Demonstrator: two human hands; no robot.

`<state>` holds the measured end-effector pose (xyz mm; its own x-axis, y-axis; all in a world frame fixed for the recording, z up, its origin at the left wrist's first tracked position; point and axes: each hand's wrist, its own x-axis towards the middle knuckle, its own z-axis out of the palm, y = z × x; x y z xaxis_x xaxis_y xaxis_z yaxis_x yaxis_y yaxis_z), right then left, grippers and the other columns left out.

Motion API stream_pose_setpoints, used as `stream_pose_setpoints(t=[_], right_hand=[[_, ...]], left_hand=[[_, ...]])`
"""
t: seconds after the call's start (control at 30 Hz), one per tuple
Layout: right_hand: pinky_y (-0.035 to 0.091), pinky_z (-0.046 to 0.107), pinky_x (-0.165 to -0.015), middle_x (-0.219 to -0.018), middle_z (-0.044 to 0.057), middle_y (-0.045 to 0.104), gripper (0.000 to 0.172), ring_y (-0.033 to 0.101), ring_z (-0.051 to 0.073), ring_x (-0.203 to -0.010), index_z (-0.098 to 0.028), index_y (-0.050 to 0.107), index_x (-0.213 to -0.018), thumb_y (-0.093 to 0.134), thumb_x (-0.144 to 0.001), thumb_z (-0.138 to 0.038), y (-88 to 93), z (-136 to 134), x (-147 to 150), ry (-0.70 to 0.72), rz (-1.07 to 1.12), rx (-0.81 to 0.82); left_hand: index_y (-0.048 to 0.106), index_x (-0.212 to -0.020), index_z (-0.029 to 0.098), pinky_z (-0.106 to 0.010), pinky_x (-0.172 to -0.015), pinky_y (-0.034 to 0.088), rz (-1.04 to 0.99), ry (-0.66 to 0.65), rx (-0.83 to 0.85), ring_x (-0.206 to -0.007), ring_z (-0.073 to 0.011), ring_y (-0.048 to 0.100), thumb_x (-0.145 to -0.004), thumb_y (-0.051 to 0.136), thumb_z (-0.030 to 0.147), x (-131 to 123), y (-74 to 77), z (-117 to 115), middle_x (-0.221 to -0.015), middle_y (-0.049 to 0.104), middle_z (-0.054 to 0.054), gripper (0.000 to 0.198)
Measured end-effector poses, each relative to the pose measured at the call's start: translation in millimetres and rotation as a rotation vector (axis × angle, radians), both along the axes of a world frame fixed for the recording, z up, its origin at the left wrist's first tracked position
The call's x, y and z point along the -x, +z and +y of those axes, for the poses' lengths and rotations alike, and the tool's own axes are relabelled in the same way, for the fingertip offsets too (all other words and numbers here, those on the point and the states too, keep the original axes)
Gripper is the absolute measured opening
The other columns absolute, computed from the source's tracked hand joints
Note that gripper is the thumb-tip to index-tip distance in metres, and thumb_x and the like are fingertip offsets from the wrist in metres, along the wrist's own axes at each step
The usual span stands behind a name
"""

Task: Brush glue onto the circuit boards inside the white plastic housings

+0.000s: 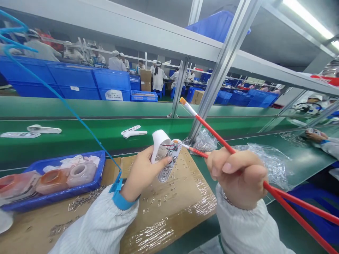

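My left hand (140,174) grips a white plastic device housing (159,144) with a long printed circuit board (169,160) and thin coloured wires along it. My right hand (235,173) holds several red-handled brushes. The tip of a thin one (192,150) touches the top of the board. A longer brush (212,128) with white ferrule and orange bristles points up and away. A blue strap (119,199) circles my left wrist, with a blue coiled cord (60,95) running to the upper left. Small metal parts lie scattered on the taped cardboard sheet (169,215) beneath my hands.
A blue tray (66,181) of white and pink-wrapped parts sits to the left. White housings lie on the green conveyor belt (87,141). Clear bags of metal parts (203,143) lie ahead. A co-worker's hand (314,135) is at right, below aluminium shelf posts.
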<state>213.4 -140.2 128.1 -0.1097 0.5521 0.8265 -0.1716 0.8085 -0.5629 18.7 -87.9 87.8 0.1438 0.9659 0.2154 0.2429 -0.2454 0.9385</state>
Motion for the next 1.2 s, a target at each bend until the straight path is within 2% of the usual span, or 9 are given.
stream_pose_setpoints(t=[0.23,0.37,0.43,0.57,0.7,0.93,1.1,1.2], right_hand=[[0.042,0.027,-0.053,-0.068,0.001,0.055,0.032,0.053,0.011,-0.057,-0.019,0.065,-0.089,0.041,-0.098,-0.038,-3.1,-1.9,-8.0,-0.027,-0.068,-0.011],[0.037,0.028,-0.051,-0.065,0.000,0.052,0.037,0.044,0.010,-0.053,-0.019,0.065,-0.089,0.040,-0.096,-0.045,3.2,-13.2,-19.4,-0.072,-0.087,-0.034],[0.033,0.027,-0.049,-0.062,0.000,0.049,0.036,0.042,0.010,-0.051,-0.017,0.065,-0.086,0.040,-0.095,-0.042,6.5,-17.8,-24.2,-0.070,-0.154,-0.044],[0.030,0.027,-0.049,-0.058,0.000,0.043,0.026,0.042,0.012,-0.052,-0.017,0.057,-0.074,0.041,-0.091,-0.029,8.3,-18.4,-27.8,-0.048,-0.293,0.050],[0.026,0.027,-0.050,-0.057,0.000,0.041,0.026,0.041,0.012,-0.053,-0.018,0.051,-0.068,0.041,-0.090,-0.029,6.5,-13.8,-28.1,-0.003,-0.431,0.111],[0.026,0.027,-0.052,-0.059,0.000,0.038,0.029,0.039,0.011,-0.054,-0.018,0.042,-0.065,0.040,-0.092,-0.027,6.8,-16.2,-37.1,-0.060,-0.518,0.223],[0.023,0.027,-0.050,-0.057,-0.001,0.033,0.028,0.033,0.010,-0.051,-0.018,0.038,-0.064,0.041,-0.092,-0.023,14.8,-15.9,-45.1,-0.089,-0.672,0.148],[0.023,0.026,-0.050,-0.057,-0.002,0.033,0.027,0.032,0.009,-0.051,-0.018,0.038,-0.064,0.042,-0.091,-0.018,18.4,-16.8,-48.3,-0.133,-0.732,0.088]], left_hand=[[0.067,-0.091,0.018,-0.032,-0.065,0.051,-0.058,-0.003,0.016,-0.077,-0.0214,0.066,-0.072,0.072,0.040,1.0,-0.5,1.1,-0.087,0.073,-0.004,0.029],[0.067,-0.093,0.018,-0.033,-0.068,0.052,-0.103,-0.002,0.026,-0.081,-0.0219,0.067,-0.072,0.073,0.041,2.9,-2.1,5.1,-0.091,0.073,-0.005,0.032],[0.067,-0.093,0.018,-0.033,-0.069,0.052,-0.128,-0.011,0.021,-0.081,-0.0220,0.067,-0.072,0.073,0.041,3.6,-2.0,6.9,-0.091,0.073,-0.005,0.032],[0.068,-0.094,0.019,-0.033,-0.069,0.053,-0.137,-0.022,0.028,-0.081,-0.0221,0.067,-0.072,0.074,0.040,4.4,-0.6,7.4,-0.091,0.073,-0.005,0.032],[0.069,-0.094,0.019,-0.034,-0.069,0.052,-0.141,-0.021,0.043,-0.079,-0.0232,0.067,-0.071,0.075,0.039,5.3,0.1,6.1,-0.089,0.073,-0.006,0.031],[0.069,-0.093,0.019,-0.035,-0.068,0.051,-0.147,-0.014,0.044,-0.080,-0.0248,0.067,-0.069,0.075,0.039,5.1,-1.6,6.0,-0.088,0.073,-0.006,0.032],[0.067,-0.094,0.018,-0.036,-0.071,0.050,-0.146,-0.025,0.094,-0.084,-0.0253,0.067,-0.070,0.075,0.041,2.8,-6.6,7.6,-0.093,0.072,-0.008,0.035],[0.066,-0.094,0.017,-0.036,-0.073,0.051,-0.289,-0.062,0.170,-0.086,-0.0244,0.067,-0.068,0.077,0.039,0.4,-9.4,11.0,-0.095,0.072,-0.008,0.036]])
